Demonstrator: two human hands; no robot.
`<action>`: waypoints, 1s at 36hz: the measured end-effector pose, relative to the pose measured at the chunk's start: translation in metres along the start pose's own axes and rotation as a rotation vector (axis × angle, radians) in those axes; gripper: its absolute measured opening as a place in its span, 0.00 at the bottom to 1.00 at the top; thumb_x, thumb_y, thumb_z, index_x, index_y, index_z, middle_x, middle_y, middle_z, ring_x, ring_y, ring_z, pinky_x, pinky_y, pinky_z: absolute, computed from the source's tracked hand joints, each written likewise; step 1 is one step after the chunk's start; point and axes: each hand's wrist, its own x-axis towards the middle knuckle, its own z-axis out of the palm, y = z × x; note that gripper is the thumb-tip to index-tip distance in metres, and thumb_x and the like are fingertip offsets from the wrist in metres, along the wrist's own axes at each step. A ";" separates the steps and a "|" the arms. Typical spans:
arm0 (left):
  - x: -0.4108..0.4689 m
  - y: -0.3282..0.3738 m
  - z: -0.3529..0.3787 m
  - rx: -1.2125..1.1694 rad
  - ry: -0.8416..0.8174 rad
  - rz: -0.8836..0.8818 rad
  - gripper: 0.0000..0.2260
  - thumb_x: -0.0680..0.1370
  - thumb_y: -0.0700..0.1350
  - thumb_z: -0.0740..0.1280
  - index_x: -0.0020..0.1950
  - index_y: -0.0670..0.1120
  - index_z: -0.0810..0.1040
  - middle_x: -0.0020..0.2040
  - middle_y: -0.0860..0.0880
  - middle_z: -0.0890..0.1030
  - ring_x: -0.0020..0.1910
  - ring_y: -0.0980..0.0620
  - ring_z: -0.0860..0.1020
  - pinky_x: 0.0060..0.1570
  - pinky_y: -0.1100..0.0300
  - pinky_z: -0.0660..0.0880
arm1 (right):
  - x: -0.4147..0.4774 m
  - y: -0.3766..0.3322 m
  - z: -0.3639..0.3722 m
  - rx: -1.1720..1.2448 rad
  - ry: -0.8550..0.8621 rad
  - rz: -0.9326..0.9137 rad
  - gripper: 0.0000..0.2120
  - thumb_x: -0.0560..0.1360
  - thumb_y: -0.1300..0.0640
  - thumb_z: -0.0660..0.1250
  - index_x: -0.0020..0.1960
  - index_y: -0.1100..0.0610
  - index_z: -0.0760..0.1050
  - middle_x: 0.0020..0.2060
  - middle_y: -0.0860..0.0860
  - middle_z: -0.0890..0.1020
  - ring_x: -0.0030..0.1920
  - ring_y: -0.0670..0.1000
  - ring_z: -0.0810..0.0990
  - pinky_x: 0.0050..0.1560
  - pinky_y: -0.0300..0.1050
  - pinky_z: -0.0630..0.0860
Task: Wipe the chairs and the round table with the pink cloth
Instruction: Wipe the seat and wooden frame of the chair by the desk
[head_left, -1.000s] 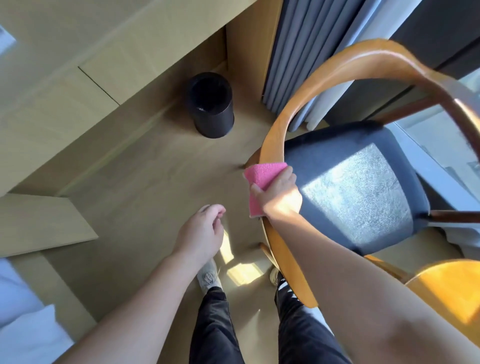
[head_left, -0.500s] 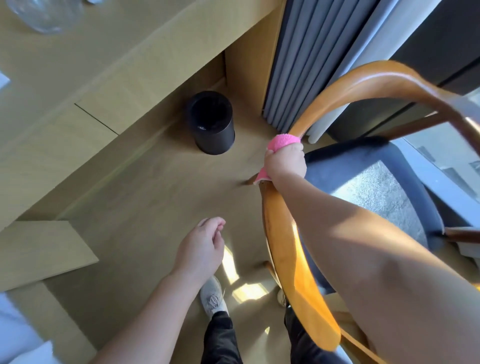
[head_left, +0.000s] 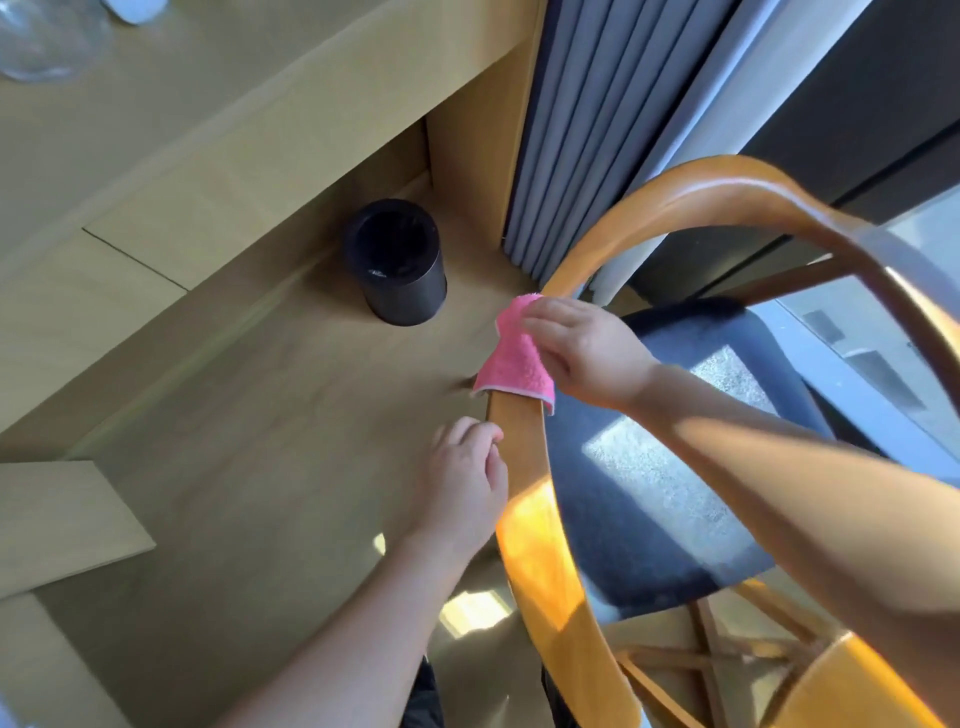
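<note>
A wooden chair with a curved orange-brown back rail (head_left: 540, 545) and a dark blue seat (head_left: 649, 499) stands right below me. The pink cloth (head_left: 511, 361) is draped over the rail at its left bend. My right hand (head_left: 582, 353) presses the cloth against the rail. My left hand (head_left: 465, 480) hangs just left of the rail below the cloth, fingers loosely curled, fingertips close to or touching the rail's edge and holding nothing. A second wooden seat or table edge (head_left: 857, 686) shows at the bottom right.
A black cylindrical bin (head_left: 397, 260) stands on the wooden floor under a light wood desk (head_left: 218, 119). Grey curtains (head_left: 597, 119) hang behind the chair, with a window at the right. Clear glassware (head_left: 41, 36) sits on the desk top left.
My right hand has slid the cloth along the back rail, up and then back down a little. My left hand has moved up and right toward the rail.
</note>
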 end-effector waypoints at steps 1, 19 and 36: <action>0.002 0.006 0.007 0.020 0.015 0.013 0.09 0.72 0.41 0.60 0.46 0.45 0.79 0.44 0.48 0.79 0.43 0.44 0.76 0.43 0.52 0.72 | 0.004 0.003 0.001 -0.013 -0.067 -0.067 0.12 0.71 0.73 0.65 0.53 0.69 0.80 0.50 0.63 0.82 0.51 0.64 0.82 0.51 0.58 0.79; 0.015 0.010 0.055 0.164 0.202 0.037 0.07 0.72 0.44 0.59 0.40 0.47 0.77 0.38 0.48 0.77 0.36 0.45 0.69 0.37 0.52 0.66 | 0.039 0.046 0.034 -0.172 -0.336 -0.210 0.25 0.80 0.49 0.49 0.37 0.60 0.77 0.35 0.55 0.80 0.40 0.60 0.78 0.45 0.52 0.72; 0.016 0.012 0.052 0.205 0.158 0.030 0.08 0.72 0.43 0.59 0.41 0.47 0.77 0.37 0.50 0.77 0.35 0.46 0.70 0.34 0.54 0.68 | 0.054 0.138 -0.028 -0.581 -0.071 0.002 0.24 0.81 0.46 0.52 0.33 0.56 0.73 0.27 0.51 0.73 0.29 0.56 0.72 0.36 0.45 0.65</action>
